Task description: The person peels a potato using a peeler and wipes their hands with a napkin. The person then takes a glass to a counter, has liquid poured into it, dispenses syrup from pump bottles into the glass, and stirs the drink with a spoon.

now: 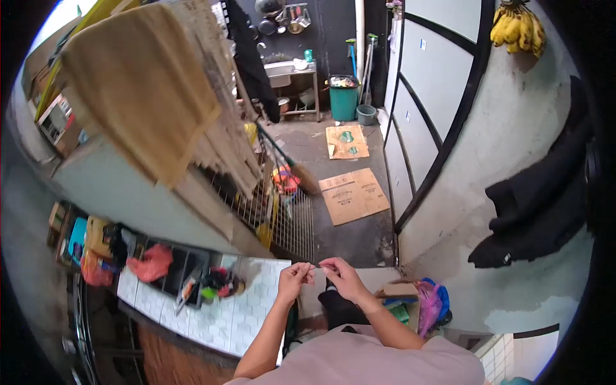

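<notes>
My left hand (pixel 296 281) and my right hand (pixel 342 280) are raised in front of my body, close together, with fingertips almost meeting. Both are closed in a pinch. Between the fingertips shows a small, thin, dark thing (pixel 316 265), too small to name. Left of my left hand is a counter with white hexagon tiles (pixel 253 314). On it stand a black compartment tray (pixel 186 266), a red plastic bag (pixel 151 262) and a dark bundle of small items (pixel 220 282).
A cardboard box (pixel 401 295) with a purple plastic bag (pixel 434 301) stands at my right. Ahead, flattened cardboard (pixel 355 196) lies on the floor beside a broom (pixel 301 176) and wire rack (pixel 282 221). Farther back are a green bin (pixel 343 102) and a sink (pixel 279 78).
</notes>
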Tool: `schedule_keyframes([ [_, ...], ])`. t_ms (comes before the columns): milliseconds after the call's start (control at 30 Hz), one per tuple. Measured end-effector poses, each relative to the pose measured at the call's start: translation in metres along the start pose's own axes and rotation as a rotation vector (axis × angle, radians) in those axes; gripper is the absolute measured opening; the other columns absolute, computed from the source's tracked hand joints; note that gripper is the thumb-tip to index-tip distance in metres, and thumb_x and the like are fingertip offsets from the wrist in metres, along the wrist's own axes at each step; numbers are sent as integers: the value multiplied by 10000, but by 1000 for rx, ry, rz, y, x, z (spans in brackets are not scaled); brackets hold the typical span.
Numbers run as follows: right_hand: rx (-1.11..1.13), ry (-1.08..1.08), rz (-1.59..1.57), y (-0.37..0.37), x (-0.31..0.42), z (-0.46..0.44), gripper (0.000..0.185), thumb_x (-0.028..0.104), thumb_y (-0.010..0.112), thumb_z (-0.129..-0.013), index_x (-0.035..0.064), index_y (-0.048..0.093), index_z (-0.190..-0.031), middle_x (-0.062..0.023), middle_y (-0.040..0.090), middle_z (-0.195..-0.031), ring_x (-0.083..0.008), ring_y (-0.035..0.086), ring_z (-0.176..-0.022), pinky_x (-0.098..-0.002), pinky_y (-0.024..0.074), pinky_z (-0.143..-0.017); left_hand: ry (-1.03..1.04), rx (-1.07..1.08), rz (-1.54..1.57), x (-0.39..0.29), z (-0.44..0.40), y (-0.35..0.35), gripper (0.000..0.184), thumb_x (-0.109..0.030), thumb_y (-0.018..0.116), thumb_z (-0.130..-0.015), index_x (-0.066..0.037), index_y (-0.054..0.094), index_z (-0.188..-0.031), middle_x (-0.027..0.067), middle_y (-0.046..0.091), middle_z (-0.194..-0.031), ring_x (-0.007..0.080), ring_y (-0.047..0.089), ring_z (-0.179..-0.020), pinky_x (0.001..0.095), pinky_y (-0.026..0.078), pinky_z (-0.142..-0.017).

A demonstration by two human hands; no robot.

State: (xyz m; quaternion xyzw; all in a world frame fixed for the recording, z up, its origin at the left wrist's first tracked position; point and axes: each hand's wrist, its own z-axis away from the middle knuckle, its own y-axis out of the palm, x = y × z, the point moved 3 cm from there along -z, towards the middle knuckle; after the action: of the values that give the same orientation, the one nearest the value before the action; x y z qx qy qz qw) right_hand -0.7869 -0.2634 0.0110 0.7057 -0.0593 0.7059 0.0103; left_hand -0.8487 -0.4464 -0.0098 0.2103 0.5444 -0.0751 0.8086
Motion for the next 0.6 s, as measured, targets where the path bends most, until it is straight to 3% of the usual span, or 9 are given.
schedule_keyframes([
  [100, 3, -347, 440, -15, 52, -95, 303, 190, 606, -1014, 38, 655, -1271, -189, 652, -1276, -381, 605, -1214, -464, 442, -1085, 149, 77, -7, -36, -99, 21, 343, -162, 497, -1115, 43, 611, -1364, 124, 720, -1230, 187, 722, -1025, 300, 566, -935],
  [200, -3, -505, 481, -31, 71, -206, 361, 227, 579, -1028, 50, 629, -1338, -206, 650, -1310, -402, 546, -1336, -508, 379, -1155, 371, 217, -39, 17, -257, 28, 485, -278, 436, -1127, 9, 462, -1517, 178, 558, -1488, 265, 549, -1372, 405, 427, -1171],
  [233, -5, -523, 503, -43, 74, -253, 361, 227, 579, -1028, 50, 629, -1338, -206, 650, -1310, -402, 546, -1336, -508, 379, -1155, 195, 438, 484, -32, -267, 69, 590, -417, 348, -1142, -14, 376, -1571, 181, 454, -1583, 297, 453, -1466, 449, 351, -1233],
  [267, -18, -520, 550, -58, 68, -305, 403, 272, 544, -1042, 56, 613, -1375, -195, 640, -1350, -409, 520, -1367, -528, 337, -1183, 210, 458, 487, -95, -285, 92, 590, -417, 348, -1142, -14, 376, -1571, 181, 454, -1583, 297, 453, -1466, 449, 351, -1233],
  [333, -36, -448, 616, -80, 49, -370, 491, 361, 474, -1069, 68, 581, -1449, -175, 618, -1430, -423, 468, -1427, -569, 253, -1239, -108, -59, 599, -159, -315, 108, 613, -502, 347, -1131, -41, 416, -1529, 148, 532, -1505, 315, 528, -1386, 477, 423, -1190],
  [400, -57, -447, 686, -107, 62, -428, 522, 408, 445, -1074, 91, 575, -1468, -159, 602, -1469, -420, 460, -1439, -587, 237, -1244, -118, -30, 623, -168, -376, 111, 645, -553, 334, -1120, -84, 392, -1560, 122, 484, -1563, 293, 473, -1442, 469, 376, -1225],
  [467, -41, -447, 774, -133, 67, -485, 514, 408, 444, -1078, 108, 573, -1476, -161, 610, -1460, -422, 452, -1448, -613, 206, -1248, 130, 363, 594, -196, -436, 124, 775, -619, 280, -1107, -47, 264, -1629, 158, 399, -1630, 282, 405, -1501, 447, 324, -1245],
  [533, 21, -342, 744, -175, 53, -556, 553, 467, 377, -1098, 136, 562, -1501, -156, 579, -1506, -420, 406, -1488, -640, 139, -1256, 59, 224, 513, -219, -481, 132, 933, -751, 189, -1044, -28, 291, -1625, 159, 391, -1646, 284, 390, -1516, 445, 292, -1257],
  [600, 20, -48, 583, -223, 31, -625, 621, 540, 299, -1106, 151, 551, -1520, -143, 531, -1564, -413, 352, -1527, -647, 75, -1261, 52, 434, 238, -231, -544, 137, 1031, -804, 139, -1005, 4, 274, -1631, 155, 365, -1665, 272, 362, -1533, 426, 233, -1275],
])
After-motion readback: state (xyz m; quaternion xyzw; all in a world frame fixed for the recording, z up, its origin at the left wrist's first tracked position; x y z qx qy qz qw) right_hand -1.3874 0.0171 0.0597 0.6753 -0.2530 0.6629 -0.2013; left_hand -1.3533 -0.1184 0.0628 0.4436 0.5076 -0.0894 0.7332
